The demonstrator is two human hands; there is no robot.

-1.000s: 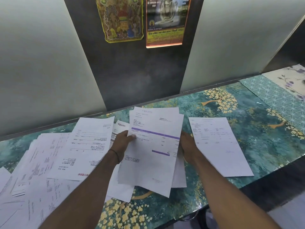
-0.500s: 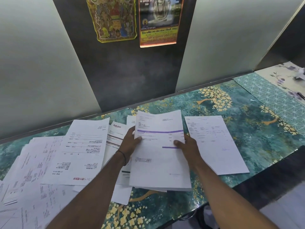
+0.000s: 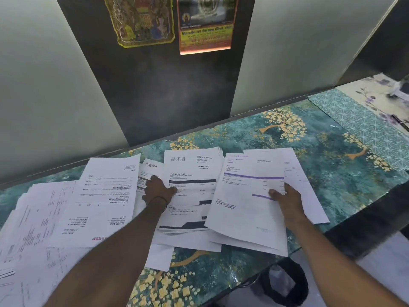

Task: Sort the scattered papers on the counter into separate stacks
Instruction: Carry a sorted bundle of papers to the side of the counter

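Right hand [image 3: 286, 203] is pinching the purple-lined sheets [image 3: 245, 196], thumb on top, over a single sheet [image 3: 309, 191] lying beneath the grip. Left hand [image 3: 158, 189] is pressing on the dark-banded invoice [image 3: 190, 173] just left of it. Judging: separating by type; next calls for squaring the held sheets down as their own stack.

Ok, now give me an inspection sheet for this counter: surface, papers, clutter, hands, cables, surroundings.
Surface: counter, teal with gold trees; geometric mat at its right end.
Papers: purple-lined sheet over a plain sheet at right; invoice in the middle; heap at left.
Clutter: black bag below the counter's edge.
Hands: left hand rests on the invoice's left edge; right hand pinches the purple-lined sheet.
Cables: nothing seen.
Surroundings: posters on a dark wall panel.
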